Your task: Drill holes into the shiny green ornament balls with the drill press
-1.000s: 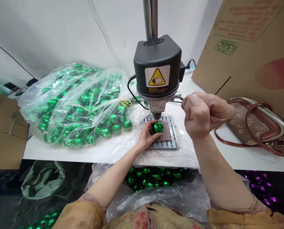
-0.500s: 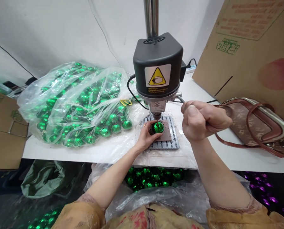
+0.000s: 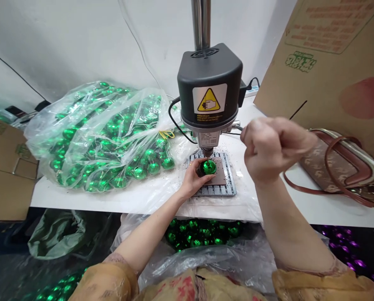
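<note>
Right hand [image 3: 276,148] is kinda blurry, and its fist hides the end of the lever [image 3: 237,127]. Left hand [image 3: 193,179] covers part of the green ball [image 3: 208,167], and the bit [image 3: 207,155] is too tiny to tell if it's touching. Fine print on the label [image 3: 209,97] is unreadable, and the pole [image 3: 201,21] runs off the top.

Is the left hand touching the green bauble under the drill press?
Touching: the head view shows the left hand cupped against the shiny green bauble, with no gap between them.
</note>
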{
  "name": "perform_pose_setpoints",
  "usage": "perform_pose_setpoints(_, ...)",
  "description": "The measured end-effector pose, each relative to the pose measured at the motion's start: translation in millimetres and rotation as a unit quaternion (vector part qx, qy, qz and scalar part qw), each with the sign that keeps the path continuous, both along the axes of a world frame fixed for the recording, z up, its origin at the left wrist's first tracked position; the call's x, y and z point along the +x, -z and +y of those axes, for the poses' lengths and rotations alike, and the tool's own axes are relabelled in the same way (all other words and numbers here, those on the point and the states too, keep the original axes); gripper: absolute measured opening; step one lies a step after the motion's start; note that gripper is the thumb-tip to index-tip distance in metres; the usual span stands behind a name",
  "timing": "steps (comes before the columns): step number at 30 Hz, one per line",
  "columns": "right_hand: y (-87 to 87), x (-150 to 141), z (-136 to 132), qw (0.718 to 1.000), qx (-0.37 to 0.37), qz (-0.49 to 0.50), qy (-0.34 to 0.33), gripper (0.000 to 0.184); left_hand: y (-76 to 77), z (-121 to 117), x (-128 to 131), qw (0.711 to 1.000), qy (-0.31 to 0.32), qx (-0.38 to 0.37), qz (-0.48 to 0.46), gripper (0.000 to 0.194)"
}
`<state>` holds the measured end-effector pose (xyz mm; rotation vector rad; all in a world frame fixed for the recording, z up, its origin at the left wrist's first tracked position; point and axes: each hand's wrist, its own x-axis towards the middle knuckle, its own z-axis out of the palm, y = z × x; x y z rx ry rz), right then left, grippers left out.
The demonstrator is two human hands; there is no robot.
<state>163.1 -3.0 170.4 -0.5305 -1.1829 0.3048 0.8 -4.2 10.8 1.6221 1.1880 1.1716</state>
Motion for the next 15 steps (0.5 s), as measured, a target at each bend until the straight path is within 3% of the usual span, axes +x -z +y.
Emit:
perform_pose_setpoints(3, -27.5, -1.9, 5.9, 0.998, 0.003, 0.052, -0.025, 0.047, -8.6, -7.6, 1.3, 0.999, -0.04, 0.014, 0.014, 0.055)
perform_pose_setpoints(6, -40.0, -2.2, 12.0, 0.996, -0.024, 0.064, -0.056, 0.045, -24.3, -33.8, -9.2, 0.992, -0.063, 0.065, 0.092, 0.046)
perform_pose_setpoints(8, -41.0, -2.0, 12.9, 0.996, -0.023, 0.066, -0.063, 0.044, -34.0, -64.0, -23.9, 0.984, 0.005, 0.085, 0.156, 0.044)
perform_pose_setpoints(9, -40.4, -2.0, 12.5, 0.996, -0.018, 0.064, -0.063, 0.044, -37.5, -82.0, -32.6, 0.975, 0.071, 0.086, 0.19, 0.043)
perform_pose_setpoints(10, -39.7, -2.0, 11.8, 0.996, -0.013, 0.062, -0.063, 0.044, -39.8, -100.8, -41.5, 0.957, 0.149, 0.08, 0.235, 0.044)
perform_pose_setpoints(12, -38.5, -2.3, 10.8, 0.996, -0.004, 0.064, -0.065, 0.043, -41.1, -136.6, -58.2, 0.89, 0.266, 0.085, 0.361, 0.044)
perform_pose_setpoints(14, -38.1, -2.5, 11.0, 0.996, 0.004, 0.067, -0.058, 0.043, -39.4, -161.8, -72.0, 0.811, 0.319, 0.11, 0.478, 0.044)
perform_pose_setpoints(15, -38.1, -2.5, 11.6, 0.996, 0.005, 0.068, -0.054, 0.043, -38.3, -167.7, -77.5, 0.785, 0.33, 0.124, 0.509, 0.042)
